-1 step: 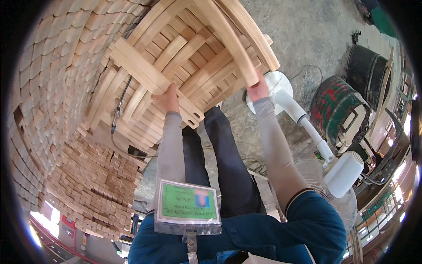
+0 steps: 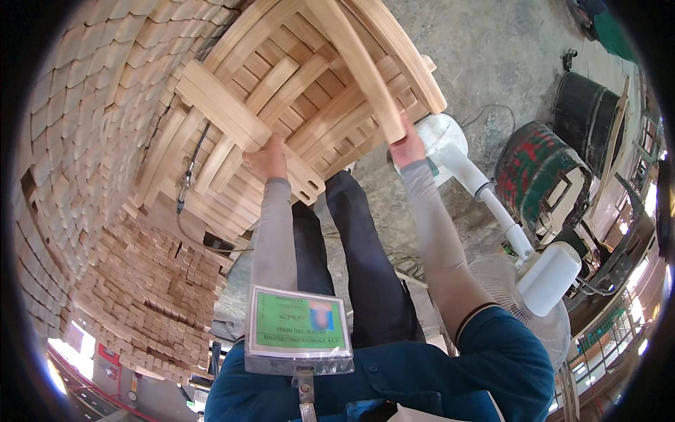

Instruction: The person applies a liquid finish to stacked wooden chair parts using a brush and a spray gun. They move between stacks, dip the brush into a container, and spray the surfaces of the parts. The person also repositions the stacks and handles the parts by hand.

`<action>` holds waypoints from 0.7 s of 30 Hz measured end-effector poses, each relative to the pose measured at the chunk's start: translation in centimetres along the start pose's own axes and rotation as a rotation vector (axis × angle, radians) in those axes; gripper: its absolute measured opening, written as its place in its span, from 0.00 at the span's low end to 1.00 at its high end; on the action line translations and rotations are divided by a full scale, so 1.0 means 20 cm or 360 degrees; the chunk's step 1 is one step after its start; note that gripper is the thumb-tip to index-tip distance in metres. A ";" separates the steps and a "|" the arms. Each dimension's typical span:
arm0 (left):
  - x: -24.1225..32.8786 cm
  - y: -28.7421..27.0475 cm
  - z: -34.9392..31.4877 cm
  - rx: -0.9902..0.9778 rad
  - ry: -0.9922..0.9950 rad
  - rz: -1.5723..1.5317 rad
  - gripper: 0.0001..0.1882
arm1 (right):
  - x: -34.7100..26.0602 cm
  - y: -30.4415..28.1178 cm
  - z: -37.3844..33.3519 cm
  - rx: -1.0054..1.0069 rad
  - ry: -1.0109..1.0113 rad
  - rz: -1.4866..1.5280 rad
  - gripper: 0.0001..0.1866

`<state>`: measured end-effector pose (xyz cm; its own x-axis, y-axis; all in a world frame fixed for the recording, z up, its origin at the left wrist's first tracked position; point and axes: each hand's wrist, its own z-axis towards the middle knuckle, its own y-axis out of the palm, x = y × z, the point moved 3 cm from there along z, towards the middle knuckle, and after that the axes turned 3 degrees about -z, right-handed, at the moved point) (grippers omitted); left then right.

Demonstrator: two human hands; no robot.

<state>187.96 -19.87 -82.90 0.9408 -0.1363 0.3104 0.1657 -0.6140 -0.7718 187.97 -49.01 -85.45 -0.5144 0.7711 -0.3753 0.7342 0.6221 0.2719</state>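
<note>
Near its lower end, my left hand [image 2: 268, 159] is closed round a pale wooden board [image 2: 225, 102], whose end shows two slots [image 2: 309, 191]. This board lies slantwise across a stack of wooden slats [image 2: 309, 91]. My right hand [image 2: 409, 146] grips the near end of a long wooden slat [image 2: 362, 67]. That slat slopes away over the stack's right part, and its far end runs out of view at the top. On the left of the stack rests a hose with a metal fitting [image 2: 186, 184], which looks like an air blow gun.
Tall stacks of small wooden blocks [image 2: 91, 141] rise at the left. A white pedestal fan [image 2: 506, 225] lies or stands close on my right. Beyond it are a rusty green-and-red drum [image 2: 541, 172] and a black drum [image 2: 590, 116] on the concrete floor [image 2: 485, 56].
My right hand has shifted a little to the left, taking the near end of the long slat with it. My left hand stays in place on the slotted board.
</note>
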 end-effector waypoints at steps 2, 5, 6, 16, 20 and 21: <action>0.04 0.01 -0.03 0.0488 0.0652 0.0440 0.48 | 0.14 -0.01 -0.06 0.0037 0.0135 0.0094 0.16; 0.20 0.19 -0.19 0.0409 0.1358 0.0293 0.51 | 0.17 -0.04 -0.06 0.0130 0.0179 0.0123 0.20; 0.27 0.29 -0.26 -0.0166 0.1172 0.0008 0.48 | 0.16 -0.06 -0.06 0.0168 0.0168 0.0120 0.21; 0.54 0.60 -0.25 -0.1479 0.0004 -0.1388 0.28 | 0.14 0.08 -0.07 -0.0278 0.0370 -0.1031 0.35; 0.39 0.42 -0.27 -0.0727 0.0175 -0.1271 0.31 | -0.17 0.24 -0.08 -0.0087 -0.1034 -0.2181 0.32; 0.37 0.40 -0.30 -0.0536 0.0211 -0.1124 0.33 | -0.28 0.32 -0.09 0.0068 -0.1829 -0.2373 0.33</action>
<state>194.54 -30.41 -83.37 0.5999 0.2946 0.7439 0.5917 -0.7892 -0.1646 194.77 -49.16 -80.08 -0.1618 -0.7918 -0.5889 0.0431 0.5906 -0.8058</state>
